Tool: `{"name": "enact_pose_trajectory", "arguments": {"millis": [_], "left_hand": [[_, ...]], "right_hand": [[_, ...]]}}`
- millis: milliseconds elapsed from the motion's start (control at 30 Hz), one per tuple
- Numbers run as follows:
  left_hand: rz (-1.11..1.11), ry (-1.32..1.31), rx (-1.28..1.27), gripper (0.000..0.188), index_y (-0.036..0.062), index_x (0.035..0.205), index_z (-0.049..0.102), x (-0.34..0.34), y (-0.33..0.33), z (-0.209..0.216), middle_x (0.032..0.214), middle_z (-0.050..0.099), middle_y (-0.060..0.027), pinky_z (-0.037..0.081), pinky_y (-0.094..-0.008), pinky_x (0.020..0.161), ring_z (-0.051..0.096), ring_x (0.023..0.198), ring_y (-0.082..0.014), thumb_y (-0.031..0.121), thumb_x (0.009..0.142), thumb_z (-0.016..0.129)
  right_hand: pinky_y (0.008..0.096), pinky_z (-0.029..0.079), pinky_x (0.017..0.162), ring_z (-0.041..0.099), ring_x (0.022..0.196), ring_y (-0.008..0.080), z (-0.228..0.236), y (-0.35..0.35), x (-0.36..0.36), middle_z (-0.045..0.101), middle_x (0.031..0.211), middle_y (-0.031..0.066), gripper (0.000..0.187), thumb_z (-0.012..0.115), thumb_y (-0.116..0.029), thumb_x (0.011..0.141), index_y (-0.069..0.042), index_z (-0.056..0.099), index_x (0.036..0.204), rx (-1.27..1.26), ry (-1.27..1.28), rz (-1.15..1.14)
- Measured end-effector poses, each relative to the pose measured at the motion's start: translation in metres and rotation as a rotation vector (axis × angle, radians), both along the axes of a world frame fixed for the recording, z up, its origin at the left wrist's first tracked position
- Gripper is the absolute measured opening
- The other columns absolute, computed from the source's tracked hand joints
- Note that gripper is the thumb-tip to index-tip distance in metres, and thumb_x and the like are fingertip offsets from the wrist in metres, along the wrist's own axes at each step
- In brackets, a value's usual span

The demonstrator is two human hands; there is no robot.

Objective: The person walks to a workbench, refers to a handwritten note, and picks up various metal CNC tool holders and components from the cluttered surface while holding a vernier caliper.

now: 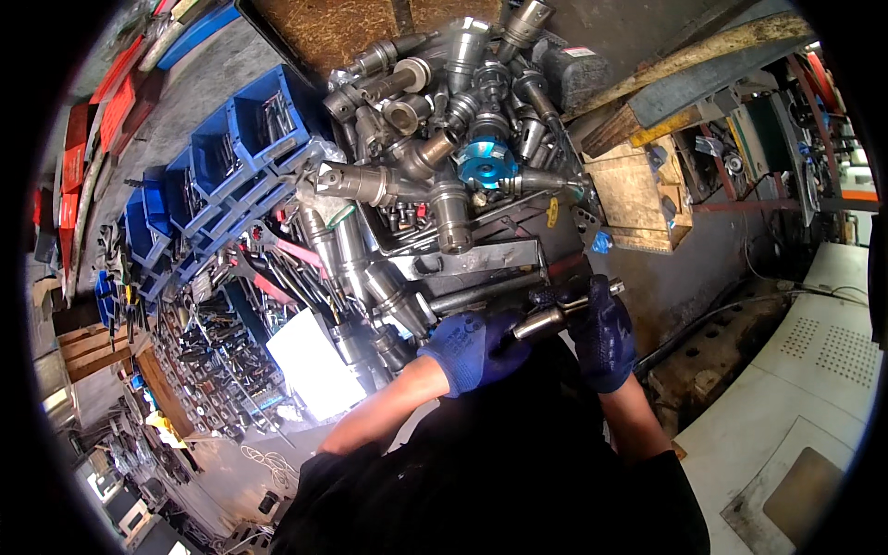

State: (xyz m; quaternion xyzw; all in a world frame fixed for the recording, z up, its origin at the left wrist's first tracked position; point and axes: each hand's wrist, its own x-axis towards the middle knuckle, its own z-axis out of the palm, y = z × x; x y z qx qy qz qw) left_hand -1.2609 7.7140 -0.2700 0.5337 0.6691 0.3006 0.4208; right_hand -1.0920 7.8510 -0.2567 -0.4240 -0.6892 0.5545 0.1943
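Both hands wear dark blue gloves and are close together in front of my body. A metal tool holder (539,324) with a slim shank lies between them, tilted up to the right. My left hand (476,351) is closed around its thicker end, part of which the glove hides. Around the slim end are the fingers of my right hand (601,338), and the bright tip sticks out past them. Just beyond the hands lies a dark round bar (486,294). A heap of steel tool holders (453,208) fills the bench ahead, with a blue milling cutter head (487,164) among them.
Stacked blue bins (222,153) holding small tools stand at the left. A white sheet (314,365) lies by my left forearm, near wrenches with red handles (276,289). To the right are a wooden box (638,203) and a pale machine panel (814,370).
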Motion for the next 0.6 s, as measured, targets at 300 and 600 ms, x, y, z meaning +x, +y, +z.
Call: {"name": "enact_pose_trajectory", "arguments": {"millis": [300, 600], "left_hand": [[0.061, -0.026, 0.129, 0.028, 0.0066, 0.108, 0.066, -0.008, -0.005, -0.015, 0.087, 0.068, -0.0191, 0.053, -0.0428, 0.069, 0.067, 0.08, -0.0362, 0.023, 0.086, 0.065], [0.145, -0.045, 0.011, 0.035, 0.0062, 0.117, 0.066, -0.022, -0.008, -0.01, 0.101, 0.069, -0.0196, 0.056, -0.0387, 0.076, 0.069, 0.089, -0.0335, 0.02, 0.085, 0.068]], "right_hand": [[0.0297, 0.045, 0.068, 0.056, 0.073, 0.0154, -0.037, 0.015, 0.026, 0.061, 0.085, 0.0049, 0.036, 0.041, -0.033, 0.105, -0.004, 0.062, 0.108, 0.338, -0.317, 0.126], [0.0299, 0.047, 0.079, 0.057, 0.091, 0.0117, -0.07, 0.049, 0.03, 0.064, 0.101, 0.0023, 0.035, 0.043, -0.036, 0.105, -0.009, 0.064, 0.111, -0.187, -0.034, -0.316]]}}
